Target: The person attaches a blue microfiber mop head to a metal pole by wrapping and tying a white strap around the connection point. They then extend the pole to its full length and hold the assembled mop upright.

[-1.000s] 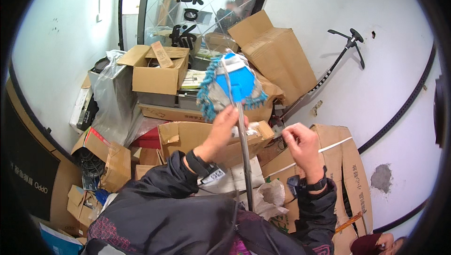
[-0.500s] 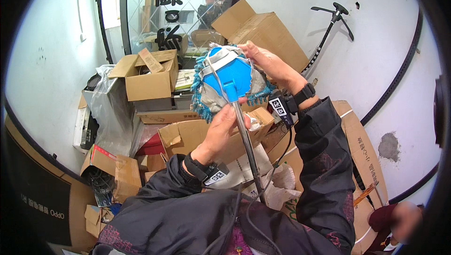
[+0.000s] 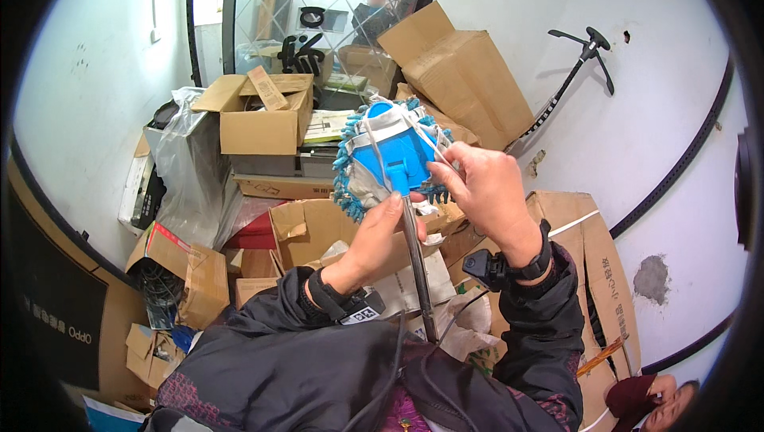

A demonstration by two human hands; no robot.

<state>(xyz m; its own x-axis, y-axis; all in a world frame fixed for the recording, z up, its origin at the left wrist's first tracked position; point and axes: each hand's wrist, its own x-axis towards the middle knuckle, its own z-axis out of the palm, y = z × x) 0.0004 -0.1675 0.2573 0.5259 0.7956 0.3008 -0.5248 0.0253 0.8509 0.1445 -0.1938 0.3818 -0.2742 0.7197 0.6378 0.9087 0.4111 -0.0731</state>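
Observation:
A mop with a blue plate (image 3: 410, 148) is held up in front of me, head end away. Its grey-white cloth cover with teal fringe (image 3: 344, 185) wraps the plate's edge, and a thin pale drawstring (image 3: 428, 139) crosses the back. My left hand (image 3: 372, 234) is closed round the metal mop handle (image 3: 417, 265) just below the blue joint. At the right side of the plate, my right hand (image 3: 492, 193) pinches the drawstring between thumb and fingers. The mop pads' underside is hidden.
Several cardboard boxes surround me: an open box (image 3: 263, 129) ahead left, a tall tilted box (image 3: 469, 74) behind the mop, a large upright carton (image 3: 601, 297) on the right. A black pump-like stand (image 3: 585, 54) leans at the wall. Another person's sleeve (image 3: 629, 400) shows lower right.
My right hand has moved from the cover's upper right edge down and nearer to me, and now pinches the drawstring. My left hand keeps its grip on the handle. The view has shifted slightly.

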